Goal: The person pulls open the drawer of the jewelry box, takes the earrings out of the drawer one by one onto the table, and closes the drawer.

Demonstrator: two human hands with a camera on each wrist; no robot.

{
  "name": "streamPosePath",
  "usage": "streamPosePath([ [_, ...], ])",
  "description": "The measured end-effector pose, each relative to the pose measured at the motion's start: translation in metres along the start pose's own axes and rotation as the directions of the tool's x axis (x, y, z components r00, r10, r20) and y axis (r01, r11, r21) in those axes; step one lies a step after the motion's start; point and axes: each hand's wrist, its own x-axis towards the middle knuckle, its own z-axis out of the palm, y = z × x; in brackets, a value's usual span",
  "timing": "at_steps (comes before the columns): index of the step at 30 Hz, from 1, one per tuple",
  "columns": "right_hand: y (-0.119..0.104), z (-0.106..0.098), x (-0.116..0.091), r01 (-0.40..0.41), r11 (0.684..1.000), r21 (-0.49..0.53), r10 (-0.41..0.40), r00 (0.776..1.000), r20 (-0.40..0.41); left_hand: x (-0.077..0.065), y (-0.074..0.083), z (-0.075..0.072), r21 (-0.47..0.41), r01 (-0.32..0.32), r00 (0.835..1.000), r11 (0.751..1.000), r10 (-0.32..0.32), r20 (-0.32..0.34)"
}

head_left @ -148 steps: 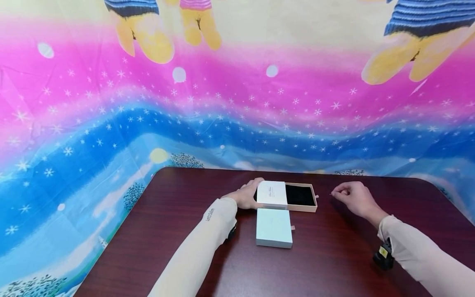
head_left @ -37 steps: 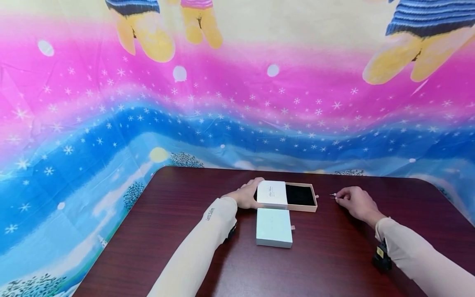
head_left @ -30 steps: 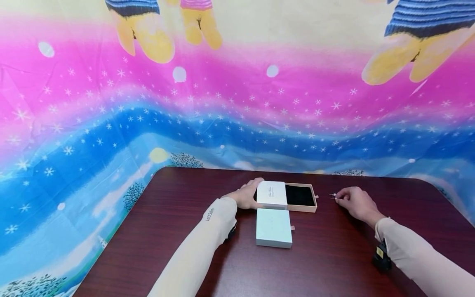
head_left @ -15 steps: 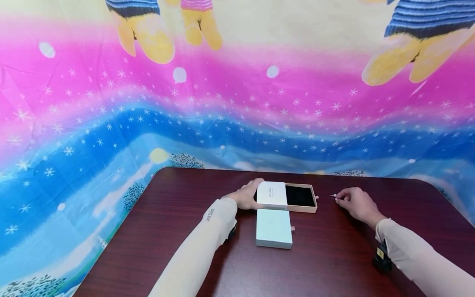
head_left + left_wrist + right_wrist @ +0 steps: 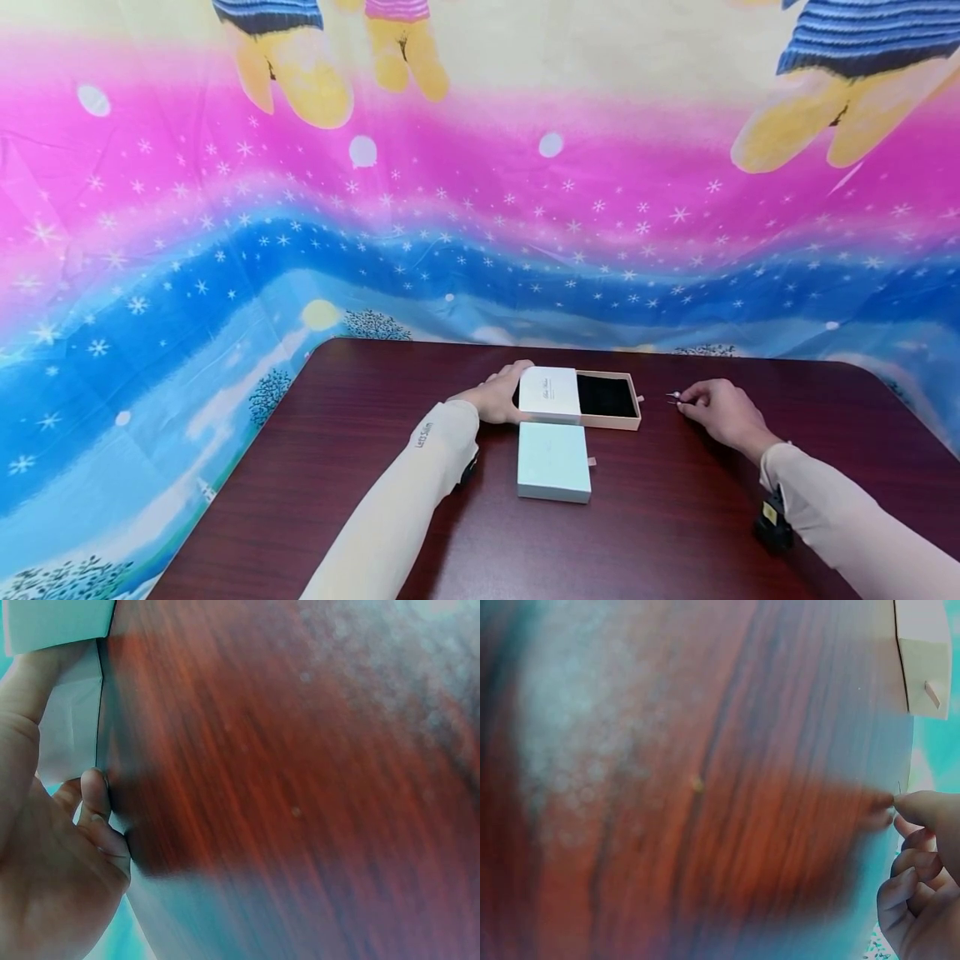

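In the head view my left hand [image 5: 495, 397] grips the left end of a white printed drawer box [image 5: 550, 392], thumb on its near side. The box's drawer [image 5: 611, 422], lined in black, is slid out to the right. A pale mint box [image 5: 555, 462] with a small ribbon tab lies closed right in front of it. To the right of the drawer, my right hand [image 5: 723, 408] pinches a tiny silvery earring [image 5: 674, 396] between thumb and forefinger, thin pins pointing left. In the right wrist view the fingertips [image 5: 904, 801] mostly hide it.
The boxes lie on a dark red-brown wooden table [image 5: 660, 533] with rounded far corners. Behind its far edge hangs a printed cloth backdrop [image 5: 480, 200] in pink and blue.
Since the earliest frame my right hand has shifted slightly down and right, and the earring shows more clearly at its fingertips. Over the last second hardly anything has moved; the left hand stays put.
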Motion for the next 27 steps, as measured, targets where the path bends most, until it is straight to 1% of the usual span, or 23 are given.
streamPosePath([
  [15, -0.003, -0.001, -0.003, 0.000, 1.000, -0.014, 0.000, 1.000, -0.011, -0.001, -0.001, -0.001, -0.009, 0.000, 1.000, 1.000, 0.000, 0.008],
  [22, -0.006, -0.007, -0.004, 0.018, 1.000, -0.010, -0.019, 0.998, -0.054, 0.000, 0.000, 0.000, 0.010, -0.001, 1.000, 1.000, 0.001, 0.011],
  [27, -0.010, -0.010, -0.003, 0.038, 0.999, -0.002, -0.038, 0.996, -0.080, -0.001, 0.002, -0.002, 0.000, 0.003, 1.000, 1.000, -0.003, 0.009],
])
